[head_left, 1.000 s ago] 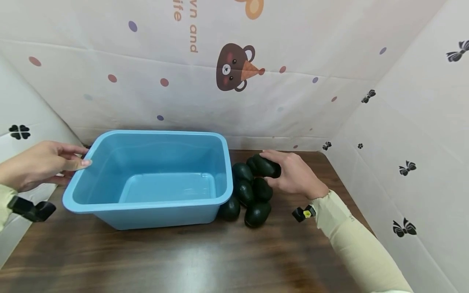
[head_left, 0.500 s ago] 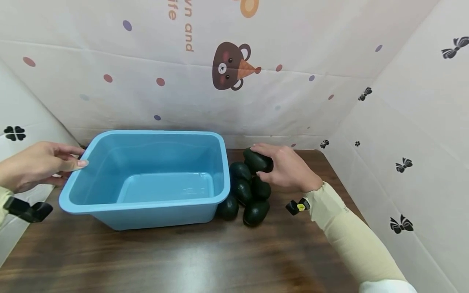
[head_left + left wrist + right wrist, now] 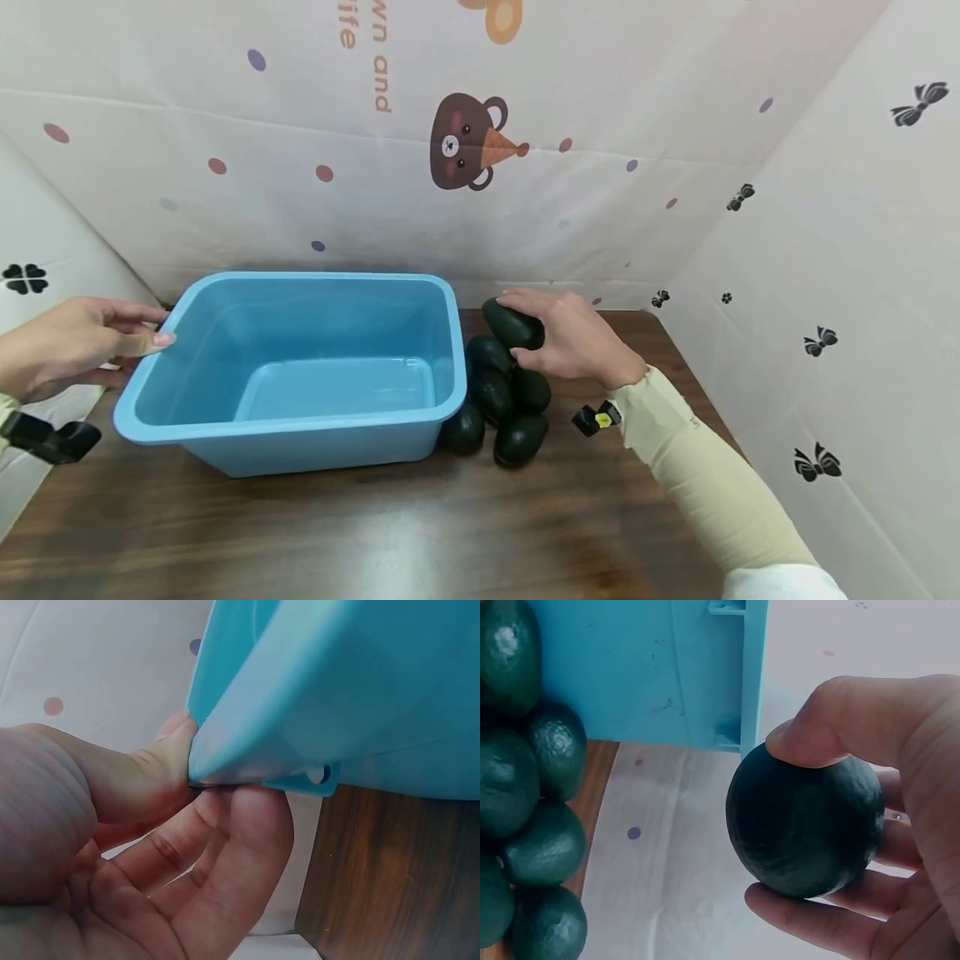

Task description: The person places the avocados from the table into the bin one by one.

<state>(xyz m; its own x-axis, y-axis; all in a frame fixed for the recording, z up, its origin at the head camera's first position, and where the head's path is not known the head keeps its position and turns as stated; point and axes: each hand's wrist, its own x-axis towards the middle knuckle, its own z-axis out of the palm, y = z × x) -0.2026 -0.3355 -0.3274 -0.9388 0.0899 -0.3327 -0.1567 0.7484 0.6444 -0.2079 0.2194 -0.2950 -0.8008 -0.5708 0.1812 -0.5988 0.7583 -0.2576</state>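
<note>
My right hand (image 3: 581,340) grips a dark green avocado (image 3: 513,323), lifted above the pile. In the right wrist view, thumb and fingers curl round this avocado (image 3: 802,821), seen end-on. Several more avocados (image 3: 521,439) lie in a heap against the right side of a light blue plastic tub (image 3: 315,454). My left hand (image 3: 71,346) pinches the tub's left rim, thumb on top. The left wrist view shows that left hand (image 3: 187,832) with its fingers tucked under the rim (image 3: 247,742). The tub's visible inside holds nothing.
The tub and avocados stand on a dark brown wooden table (image 3: 360,542). Behind it hangs a white printed sheet (image 3: 360,208) with dots and a bear's head. A white side panel (image 3: 847,275) with bow prints borders the table on the right.
My right hand has raised one avocado off the pile and carried it left, toward the tub. The left hand keeps its hold on the rim. The head view has shifted slightly.
</note>
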